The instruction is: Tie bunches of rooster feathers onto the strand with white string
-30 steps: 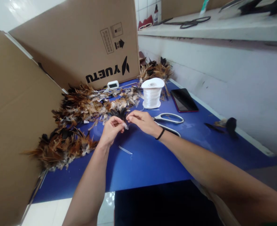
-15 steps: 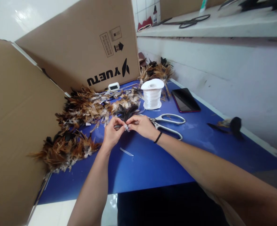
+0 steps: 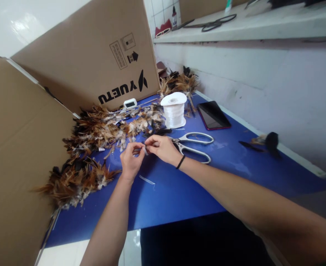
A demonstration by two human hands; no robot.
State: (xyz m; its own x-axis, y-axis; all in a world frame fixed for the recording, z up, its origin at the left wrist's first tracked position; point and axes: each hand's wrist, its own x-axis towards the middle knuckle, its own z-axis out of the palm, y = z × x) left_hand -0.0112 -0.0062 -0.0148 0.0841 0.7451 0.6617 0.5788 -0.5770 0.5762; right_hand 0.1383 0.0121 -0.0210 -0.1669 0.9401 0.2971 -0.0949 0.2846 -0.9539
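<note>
My left hand [image 3: 131,160] and my right hand [image 3: 163,147] meet over the blue table, both closed in a pinch. A short white ribbon [image 3: 145,151] shows between the fingertips. Black feathers [image 3: 163,132] stick out behind my right fingers, their lower ends hidden by the hands. Just right of my right hand lie silver-handled scissors [image 3: 193,144], blades partly covered by it. A spool of white ribbon [image 3: 174,112] stands upright beyond the hands. One loose piece of clear ribbon [image 3: 147,180] lies on the table nearer to me.
Brown feather bunches [image 3: 96,125] spread along the left and back, beside a cardboard box [image 3: 91,55]. A small white digital timer [image 3: 130,104] sits there. Right of the spool lie a phone [image 3: 214,115] and a dark feather piece [image 3: 270,144]. A shelf [image 3: 248,31] holds black scissors [image 3: 218,24].
The black feathers have turned from pointing away above both hands to lying toward the right behind my right hand. Both hands stay pinched together. The view has shifted slightly.
</note>
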